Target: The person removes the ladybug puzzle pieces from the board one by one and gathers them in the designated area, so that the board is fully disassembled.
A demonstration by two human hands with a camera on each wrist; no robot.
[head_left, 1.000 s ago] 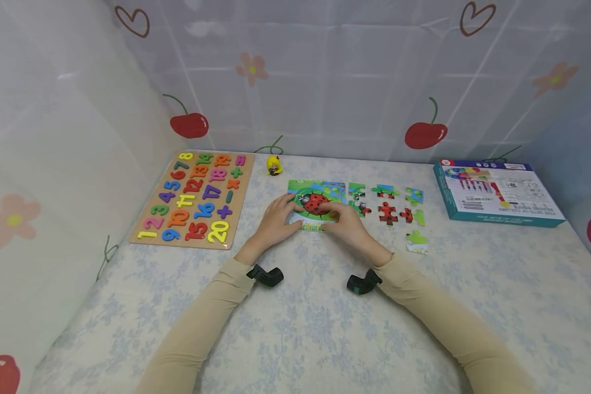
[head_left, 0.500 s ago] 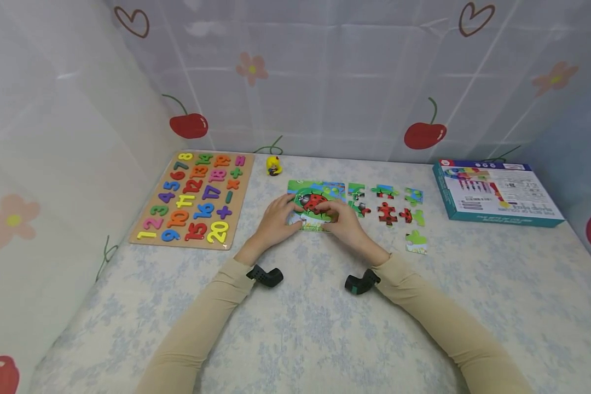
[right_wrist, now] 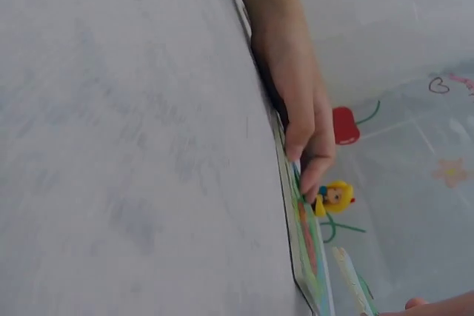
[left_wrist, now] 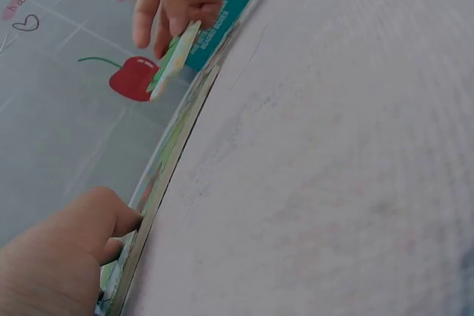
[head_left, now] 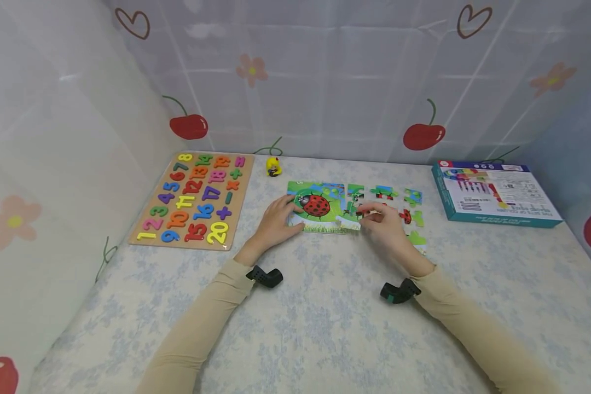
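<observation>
My left hand [head_left: 276, 220] rests on the left side of a ladybug puzzle board [head_left: 320, 230], its fingertips and thumb touching the picture near the edge. Between thumb and fingers, my right hand [head_left: 386, 227] pinches a puzzle piece [head_left: 348, 222] with green grass and pale flowers. That puzzle piece [left_wrist: 176, 61] is tilted and raised above the table in the left wrist view. It overlaps the board's right edge in the head view. Right of the board lie loose puzzle pieces [head_left: 413, 197], some partly hidden by my right hand.
A wooden number board [head_left: 241, 219] with coloured numerals lies at the left. Behind the puzzle board stands a small yellow-haired figurine [head_left: 273, 166]. A flat teal-edged box [head_left: 497, 192] lies at the back right. A patterned curtain [head_left: 325, 82] rises behind the table.
My right hand has moved right from over the ladybug picture, carrying the grass-patterned puzzle piece out of the board's lower right part. My left hand has stayed in place.
</observation>
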